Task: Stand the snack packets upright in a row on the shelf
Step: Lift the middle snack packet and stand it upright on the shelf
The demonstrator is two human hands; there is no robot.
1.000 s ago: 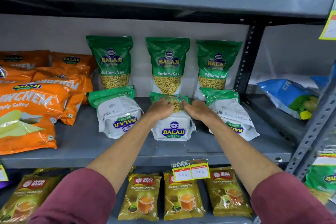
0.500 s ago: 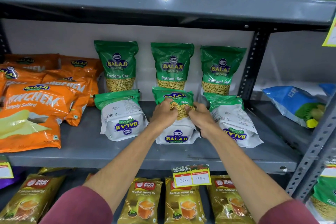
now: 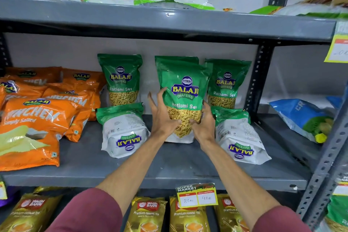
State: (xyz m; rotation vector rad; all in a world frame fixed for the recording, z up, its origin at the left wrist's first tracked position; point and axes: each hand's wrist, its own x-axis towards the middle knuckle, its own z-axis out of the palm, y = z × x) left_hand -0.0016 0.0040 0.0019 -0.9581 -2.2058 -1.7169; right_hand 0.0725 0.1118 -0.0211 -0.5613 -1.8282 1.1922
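A green Balaji Ratlami Sev packet [image 3: 185, 88] stands upright at the middle of the grey shelf [image 3: 169, 167]. My left hand [image 3: 162, 118] and my right hand [image 3: 204, 125] grip its lower part from both sides. Behind it, against the back wall, stand an upright packet on the left [image 3: 120, 79] and another on the right [image 3: 227, 83]; only the top edge of a third packet [image 3: 176, 59] shows behind the held one. Two more packets lie flat with their white backs up, one at front left [image 3: 124, 132] and one at front right [image 3: 240, 137].
Orange chip packets [image 3: 30, 128] are piled on the shelf's left. A blue packet [image 3: 301, 117] lies in the bay to the right, past the perforated post [image 3: 259, 81]. Tea packets [image 3: 146, 213] and a price tag [image 3: 196, 195] sit below. The upper shelf [image 3: 169, 24] hangs overhead.
The middle front packet lay flat under both hands; they have lifted and turned it, and it now stands upright with its front facing me.
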